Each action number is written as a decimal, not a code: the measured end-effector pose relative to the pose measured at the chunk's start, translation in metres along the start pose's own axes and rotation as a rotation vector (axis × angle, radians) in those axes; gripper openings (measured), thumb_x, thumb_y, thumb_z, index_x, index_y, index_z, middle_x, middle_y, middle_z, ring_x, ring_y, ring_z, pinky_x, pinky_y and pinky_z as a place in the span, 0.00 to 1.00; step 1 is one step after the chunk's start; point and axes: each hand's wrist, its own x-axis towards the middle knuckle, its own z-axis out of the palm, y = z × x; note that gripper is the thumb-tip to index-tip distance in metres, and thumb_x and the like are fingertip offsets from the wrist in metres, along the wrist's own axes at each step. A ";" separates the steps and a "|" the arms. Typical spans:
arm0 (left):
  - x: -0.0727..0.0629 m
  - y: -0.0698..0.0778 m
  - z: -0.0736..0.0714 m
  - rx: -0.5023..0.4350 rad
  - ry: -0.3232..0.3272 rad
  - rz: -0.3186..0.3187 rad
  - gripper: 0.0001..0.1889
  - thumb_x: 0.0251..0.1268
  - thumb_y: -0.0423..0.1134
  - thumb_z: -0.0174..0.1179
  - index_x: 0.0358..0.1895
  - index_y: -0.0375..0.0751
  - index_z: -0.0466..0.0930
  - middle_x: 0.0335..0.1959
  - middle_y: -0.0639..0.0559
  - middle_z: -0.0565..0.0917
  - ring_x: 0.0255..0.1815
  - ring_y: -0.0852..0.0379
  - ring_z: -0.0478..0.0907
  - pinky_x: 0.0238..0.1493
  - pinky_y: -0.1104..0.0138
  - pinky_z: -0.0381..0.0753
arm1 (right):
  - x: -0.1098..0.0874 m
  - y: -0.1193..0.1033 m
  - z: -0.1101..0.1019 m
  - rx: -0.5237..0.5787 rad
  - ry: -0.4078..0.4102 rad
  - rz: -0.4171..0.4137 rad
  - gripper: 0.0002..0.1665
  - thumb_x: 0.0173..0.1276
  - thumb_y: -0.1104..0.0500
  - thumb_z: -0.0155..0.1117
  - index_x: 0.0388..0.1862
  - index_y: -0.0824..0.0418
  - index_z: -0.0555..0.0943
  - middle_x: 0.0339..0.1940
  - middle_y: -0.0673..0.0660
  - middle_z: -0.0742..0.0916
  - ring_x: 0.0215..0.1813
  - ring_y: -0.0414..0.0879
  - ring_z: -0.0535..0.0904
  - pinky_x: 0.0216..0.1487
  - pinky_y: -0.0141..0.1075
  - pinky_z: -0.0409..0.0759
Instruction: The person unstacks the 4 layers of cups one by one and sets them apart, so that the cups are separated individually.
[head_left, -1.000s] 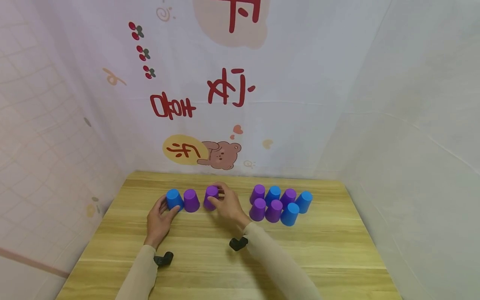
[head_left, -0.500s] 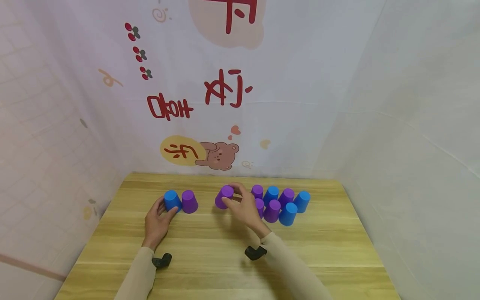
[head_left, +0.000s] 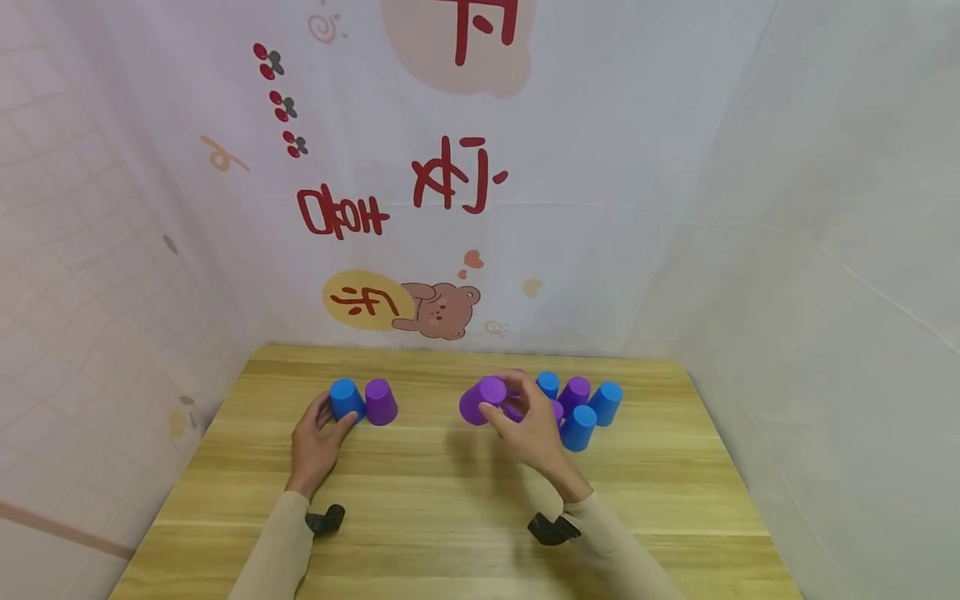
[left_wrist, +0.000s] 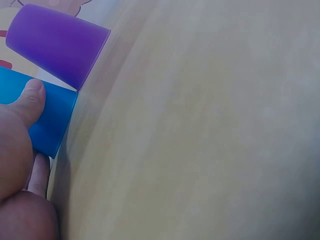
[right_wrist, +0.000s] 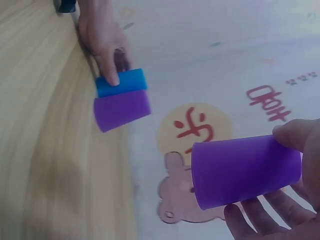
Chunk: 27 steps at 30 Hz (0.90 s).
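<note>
My left hand (head_left: 317,450) grips an upside-down blue cup (head_left: 346,402) that stands on the table, thumb on its near side. Right beside that cup stands a purple cup (head_left: 381,403), also upside down; in the left wrist view the two rims meet. My right hand (head_left: 534,429) holds another purple cup (right_wrist: 245,172) between thumb and fingers. This cup is tilted and raised over the table, its shadow falling below it. Behind the right hand, purple and blue cups (head_left: 579,428) stand in two rows, some of them partly hidden by the hand.
The wooden table (head_left: 420,517) ends at a white printed cloth (head_left: 600,250) hanging behind it, with more cloth on both sides. A black wrist mount (head_left: 553,529) sits on the right sleeve and another mount (head_left: 326,521) on the left one.
My right hand has lifted the purple cup away from beside the other purple cup and carried it right, tilting it, toward the two rows. The left hand stays on the blue cup.
</note>
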 end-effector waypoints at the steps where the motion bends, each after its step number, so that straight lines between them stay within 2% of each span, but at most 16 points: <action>1: 0.000 0.000 0.000 0.001 0.001 0.001 0.39 0.83 0.43 0.72 0.88 0.36 0.66 0.84 0.27 0.74 0.83 0.28 0.76 0.77 0.73 0.79 | -0.001 -0.003 -0.004 0.002 0.006 -0.013 0.29 0.73 0.60 0.83 0.69 0.56 0.83 0.65 0.59 0.91 0.66 0.58 0.90 0.70 0.45 0.94; 4: 0.001 -0.001 0.001 0.001 0.001 -0.002 0.39 0.82 0.43 0.72 0.88 0.36 0.66 0.84 0.27 0.74 0.83 0.29 0.76 0.77 0.72 0.80 | -0.006 -0.008 -0.017 -0.012 0.028 -0.045 0.29 0.73 0.63 0.82 0.70 0.58 0.82 0.66 0.61 0.91 0.65 0.47 0.91 0.69 0.39 0.93; 7: 0.001 0.000 0.000 0.009 0.000 -0.004 0.39 0.82 0.43 0.72 0.88 0.36 0.65 0.84 0.27 0.74 0.83 0.29 0.76 0.81 0.49 0.76 | -0.011 -0.010 -0.030 -0.013 0.063 -0.063 0.30 0.71 0.65 0.82 0.69 0.61 0.83 0.66 0.63 0.90 0.64 0.40 0.90 0.69 0.34 0.92; 9: 0.001 0.000 0.000 0.009 0.000 -0.004 0.39 0.82 0.43 0.72 0.88 0.36 0.65 0.84 0.27 0.74 0.83 0.29 0.76 0.82 0.46 0.76 | -0.014 -0.008 -0.039 -0.016 0.089 -0.074 0.30 0.70 0.67 0.82 0.69 0.63 0.82 0.65 0.64 0.90 0.64 0.38 0.89 0.69 0.31 0.91; 14: 0.001 0.001 0.001 0.016 -0.001 -0.005 0.39 0.82 0.42 0.72 0.88 0.35 0.65 0.83 0.27 0.74 0.83 0.29 0.76 0.82 0.47 0.76 | -0.024 -0.003 -0.062 -0.021 0.152 -0.099 0.31 0.69 0.71 0.82 0.69 0.66 0.81 0.62 0.64 0.89 0.62 0.35 0.88 0.68 0.27 0.90; 21: 0.000 0.002 0.001 0.020 0.000 -0.016 0.40 0.82 0.42 0.72 0.88 0.35 0.64 0.84 0.27 0.74 0.83 0.29 0.76 0.83 0.46 0.76 | -0.035 0.003 -0.092 -0.031 0.213 -0.132 0.32 0.68 0.76 0.79 0.69 0.70 0.81 0.64 0.68 0.88 0.63 0.35 0.88 0.68 0.24 0.89; 24: 0.000 0.003 0.001 0.018 -0.001 -0.018 0.40 0.83 0.42 0.72 0.88 0.34 0.64 0.84 0.27 0.73 0.83 0.29 0.76 0.83 0.45 0.75 | -0.038 0.006 -0.105 -0.040 0.249 -0.132 0.31 0.68 0.77 0.78 0.68 0.71 0.81 0.62 0.64 0.89 0.62 0.35 0.88 0.66 0.22 0.89; 27: 0.000 0.002 0.001 0.015 -0.004 -0.017 0.40 0.83 0.43 0.71 0.88 0.34 0.64 0.84 0.26 0.73 0.83 0.28 0.76 0.84 0.45 0.75 | -0.041 0.008 -0.117 -0.051 0.284 -0.129 0.31 0.67 0.78 0.78 0.68 0.73 0.81 0.60 0.56 0.89 0.61 0.35 0.87 0.65 0.22 0.89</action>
